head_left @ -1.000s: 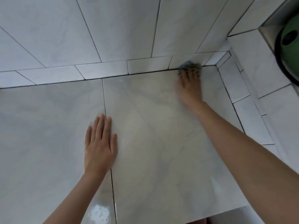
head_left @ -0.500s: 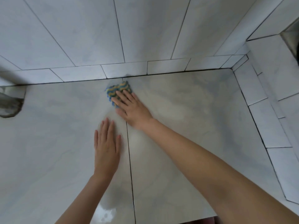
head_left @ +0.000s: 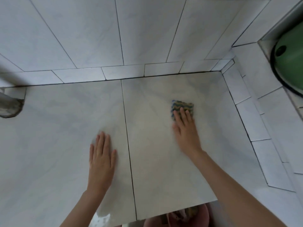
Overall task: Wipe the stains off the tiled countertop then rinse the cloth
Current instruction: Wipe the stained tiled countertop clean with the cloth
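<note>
The tiled worktop (head_left: pixel 65 145) consists of large pale marbled tiles and meets a tiled wall (head_left: pixel 98 30) at the rear and a tiled side ledge (head_left: pixel 246 112) on the right. A dark grout joint (head_left: pixel 129 153) runs from front to rear between the two hands.

The cloth (head_left: pixel 182 104), patterned in blue, yellow and green, lies flat on the right-hand tile, well apart from the rear wall. The right hand (head_left: pixel 186 133) rests palm down with its fingers (head_left: pixel 177 117) straight and slightly apart; the fingertips press on the near half of the cloth and hide that part. This hand is blurred.

The left hand (head_left: pixel 101 158) lies flat on the left-hand tile, just beside the joint, fingers straight and close together, holding nothing.

A glossy wet patch (head_left: pixel 103 215) shows at the front edge. A grey cylindrical object (head_left: pixel 8 104) is cut off at the left border. A green round vessel (head_left: pixel 291 59) is cut off at the right border. Below the front edge, a pink object (head_left: pixel 188 215) is mostly hidden; its nature cannot be determined.
</note>
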A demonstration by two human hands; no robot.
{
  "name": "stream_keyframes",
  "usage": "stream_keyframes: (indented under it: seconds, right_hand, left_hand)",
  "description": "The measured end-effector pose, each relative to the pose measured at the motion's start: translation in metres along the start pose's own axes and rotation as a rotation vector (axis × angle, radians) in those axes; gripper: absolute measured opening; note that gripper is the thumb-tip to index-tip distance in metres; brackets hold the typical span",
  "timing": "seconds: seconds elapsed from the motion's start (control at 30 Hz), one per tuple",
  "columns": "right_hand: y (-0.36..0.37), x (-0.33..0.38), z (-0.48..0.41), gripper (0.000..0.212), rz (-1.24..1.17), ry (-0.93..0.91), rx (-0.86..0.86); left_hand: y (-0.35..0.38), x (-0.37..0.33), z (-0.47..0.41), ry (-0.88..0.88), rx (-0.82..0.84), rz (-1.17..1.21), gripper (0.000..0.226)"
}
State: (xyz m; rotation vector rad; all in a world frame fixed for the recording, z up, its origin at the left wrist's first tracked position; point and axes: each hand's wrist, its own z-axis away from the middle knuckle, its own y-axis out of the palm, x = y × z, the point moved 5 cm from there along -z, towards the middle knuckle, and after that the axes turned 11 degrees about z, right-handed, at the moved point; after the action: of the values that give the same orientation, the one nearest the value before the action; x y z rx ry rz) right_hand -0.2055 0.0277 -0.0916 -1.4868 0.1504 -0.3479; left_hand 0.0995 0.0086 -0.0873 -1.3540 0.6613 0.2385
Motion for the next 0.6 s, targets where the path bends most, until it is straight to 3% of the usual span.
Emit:
stream_keyframes:
  seconds: [0.2, 0.37, 0.43, 0.6]
  right_hand:
    - [0.012, 0.093, 0.105, 0.051, -0.044, -0.285, 0.034]
    - [0.014, 0.069, 0.132, 0.048, 0.033, -0.438, 0.091]
    - [0.010, 0.020, 0.115, 0.049, 0.060, -0.323, 0.080]
    - [-0.017, -0.103, 0.062, 0.063, 0.059, 0.171, 0.022]
  left_hand:
    - [0.004, -0.001, 0.019, 0.018, 0.059, -0.024, 0.061]
    - [0.003, 0.001, 0.032, 0.029, 0.080, -0.036, 0.063]
    - [0.004, 0.001, 0.034, 0.033, 0.086, -0.037, 0.062]
    - [0.006, 0.000, 0.033, 0.027, 0.084, -0.038, 0.061]
